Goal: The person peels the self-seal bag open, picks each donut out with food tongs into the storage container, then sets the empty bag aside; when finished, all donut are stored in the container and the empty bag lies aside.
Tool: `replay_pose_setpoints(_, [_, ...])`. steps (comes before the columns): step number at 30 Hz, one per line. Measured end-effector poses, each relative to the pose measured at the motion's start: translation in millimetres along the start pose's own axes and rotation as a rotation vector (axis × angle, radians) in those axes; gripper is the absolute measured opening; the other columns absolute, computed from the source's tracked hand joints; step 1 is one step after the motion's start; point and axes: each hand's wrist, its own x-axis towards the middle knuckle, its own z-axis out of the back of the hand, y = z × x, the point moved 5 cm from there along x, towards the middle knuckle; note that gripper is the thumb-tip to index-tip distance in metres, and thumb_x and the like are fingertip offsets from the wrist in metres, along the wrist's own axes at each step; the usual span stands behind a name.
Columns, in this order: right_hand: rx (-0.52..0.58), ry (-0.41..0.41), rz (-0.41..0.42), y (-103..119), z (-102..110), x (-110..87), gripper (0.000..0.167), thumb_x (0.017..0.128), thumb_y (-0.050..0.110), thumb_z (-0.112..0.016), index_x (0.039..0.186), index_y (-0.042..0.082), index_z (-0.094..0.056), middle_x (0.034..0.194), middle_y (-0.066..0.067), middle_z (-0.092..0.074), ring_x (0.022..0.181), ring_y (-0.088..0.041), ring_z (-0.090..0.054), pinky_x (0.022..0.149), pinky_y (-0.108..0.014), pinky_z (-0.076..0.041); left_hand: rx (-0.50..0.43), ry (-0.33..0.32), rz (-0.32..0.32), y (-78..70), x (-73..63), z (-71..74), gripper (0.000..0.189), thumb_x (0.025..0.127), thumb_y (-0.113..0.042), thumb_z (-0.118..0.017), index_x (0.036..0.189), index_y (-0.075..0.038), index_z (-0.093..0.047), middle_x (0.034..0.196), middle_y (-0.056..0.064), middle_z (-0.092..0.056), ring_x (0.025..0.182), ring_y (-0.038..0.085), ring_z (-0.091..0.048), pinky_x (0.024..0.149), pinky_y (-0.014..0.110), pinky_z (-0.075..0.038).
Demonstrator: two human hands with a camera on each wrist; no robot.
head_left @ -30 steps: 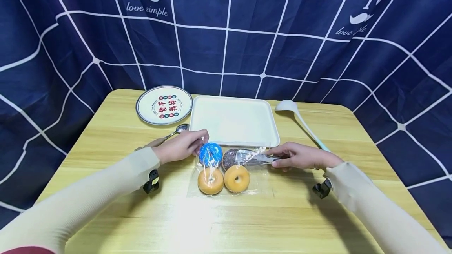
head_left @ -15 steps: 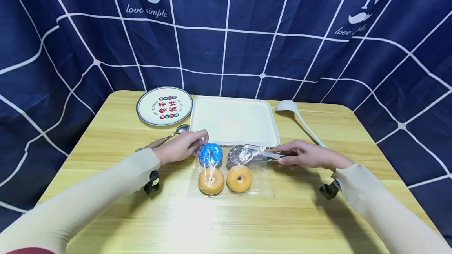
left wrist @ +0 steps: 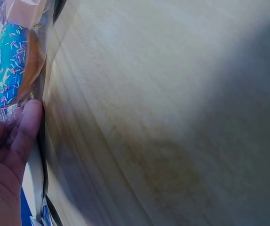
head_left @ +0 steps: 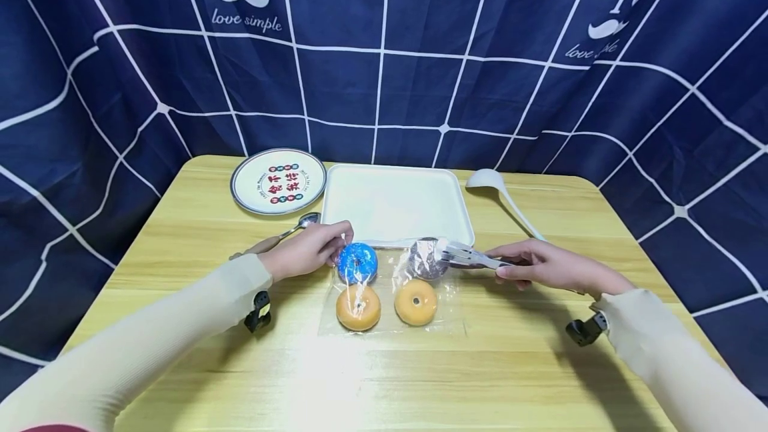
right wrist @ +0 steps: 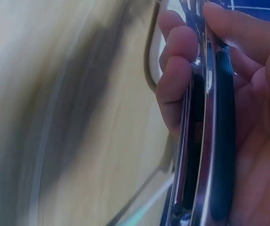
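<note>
A clear plastic bag (head_left: 387, 272) lies on the table with donuts in it. My left hand (head_left: 303, 250) pinches its upper left edge beside a blue donut (head_left: 357, 263); sprinkles show on this donut in the left wrist view. In my right hand (head_left: 549, 264) I grip metal tongs (head_left: 474, 257), whose dark-lined handles show in the right wrist view. The tongs' tips are at a dark chocolate donut (head_left: 423, 263) in the bag's upper right; glare hides how firmly they hold it. Below sit two plain donuts, one left (head_left: 358, 307), one right (head_left: 416, 302).
Behind the bag is a white rectangular tray (head_left: 396, 202). To its left stands a round plate (head_left: 252, 185) with red lettering, and a spoon (head_left: 309, 219) lies partly behind my left hand. A white ladle (head_left: 516, 209) rests at the right.
My right hand and the tongs have moved right, and the chocolate donut has shifted right with them. The right plain donut has also slid right. My left hand has stayed in place.
</note>
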Motion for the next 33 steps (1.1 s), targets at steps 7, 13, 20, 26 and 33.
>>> replay_pose_setpoints(7, [0.019, 0.022, -0.003, -7.7, 6.2, -18.9, 0.032, 0.106, 0.015, -0.06, 0.136, 0.004, -0.064, 0.078, 0.0, -0.063, 0.062, -0.016, -0.058, 0.057, -0.032, -0.051, 0.001, 0.004, 0.011, 1.1, 0.3, -0.9, 0.015, 0.109, 0.001, -0.046, 0.102, -0.01, -0.055, 0.084, 0.005, -0.065, 0.075, 0.014, -0.064, 0.067, 0.021, -0.059])
replay_pose_setpoints(13, [0.092, 0.085, 0.049, -14.5, 13.2, -33.1, 0.033, 0.107, 0.006, -0.054, 0.137, -0.006, -0.06, 0.09, 0.002, -0.071, 0.063, -0.011, -0.06, 0.055, -0.031, -0.052, 0.023, 0.003, 0.021, 0.7, 0.0, -0.2, 0.015, 0.109, 0.001, -0.046, 0.103, -0.01, -0.055, 0.084, 0.004, -0.065, 0.074, 0.012, -0.064, 0.068, 0.021, -0.058])
replay_pose_setpoints(20, [0.115, 0.155, 0.094, -13.1, 39.5, -44.0, 0.03, 0.107, -0.002, -0.048, 0.131, 0.003, -0.065, 0.091, 0.009, -0.07, 0.062, -0.015, -0.06, 0.055, -0.032, -0.051, 0.032, -0.013, 0.01, 0.1, 0.8, 1.9, 0.016, 0.108, 0.002, -0.047, 0.102, -0.01, -0.055, 0.083, 0.004, -0.065, 0.073, 0.011, -0.064, 0.069, 0.022, -0.058])
replay_pose_setpoints(26, [0.0, 0.02, -0.001, -2.1, 65.9, -22.1, 0.02, 0.11, 0.011, -0.051, 0.12, 0.002, -0.065, 0.075, -0.004, -0.063, 0.066, -0.022, -0.059, 0.066, -0.033, -0.052, 0.059, -0.024, -0.01, 1.1, 2.1, 2.2, 0.016, 0.108, 0.003, -0.046, 0.102, -0.01, -0.055, 0.081, 0.005, -0.066, 0.072, 0.009, -0.062, 0.069, 0.022, -0.057])
replay_pose_setpoints(33, [0.029, -0.106, -0.153, 18.2, 66.9, 51.6, 0.034, 0.109, 0.022, -0.056, 0.133, -0.002, -0.059, 0.089, 0.005, -0.069, 0.069, -0.01, -0.057, 0.067, -0.027, -0.051, 0.089, -0.02, -0.021, -1.5, 3.1, 3.3, 0.017, 0.107, 0.004, -0.046, 0.102, -0.01, -0.055, 0.08, 0.005, -0.066, 0.071, 0.009, -0.062, 0.067, 0.022, -0.056])
